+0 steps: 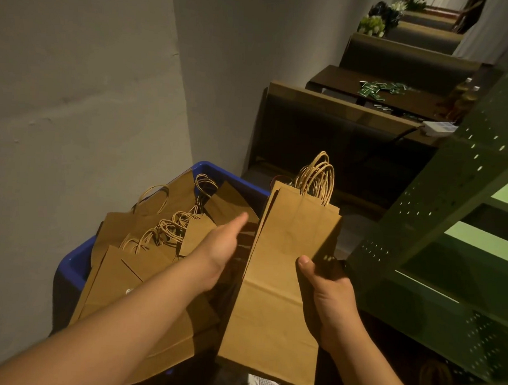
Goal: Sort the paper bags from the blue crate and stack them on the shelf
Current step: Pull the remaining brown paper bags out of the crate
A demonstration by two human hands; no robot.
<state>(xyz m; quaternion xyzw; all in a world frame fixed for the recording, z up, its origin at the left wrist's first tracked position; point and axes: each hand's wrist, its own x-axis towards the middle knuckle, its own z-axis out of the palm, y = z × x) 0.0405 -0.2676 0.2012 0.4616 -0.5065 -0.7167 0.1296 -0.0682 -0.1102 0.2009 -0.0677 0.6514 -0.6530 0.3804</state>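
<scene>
Your right hand (328, 288) pinches the light, floppy stack of bags (281, 269) by its edge, left hand (222, 246) reaching open-fingered into the blue crate (75, 260) — grip mid-fold, I'd say, not the handles.

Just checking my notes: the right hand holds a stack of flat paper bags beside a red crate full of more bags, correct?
Not quite. The head view shows the crate is blue, not red. The right hand does hold the stack of flat paper bags beside it.
</scene>
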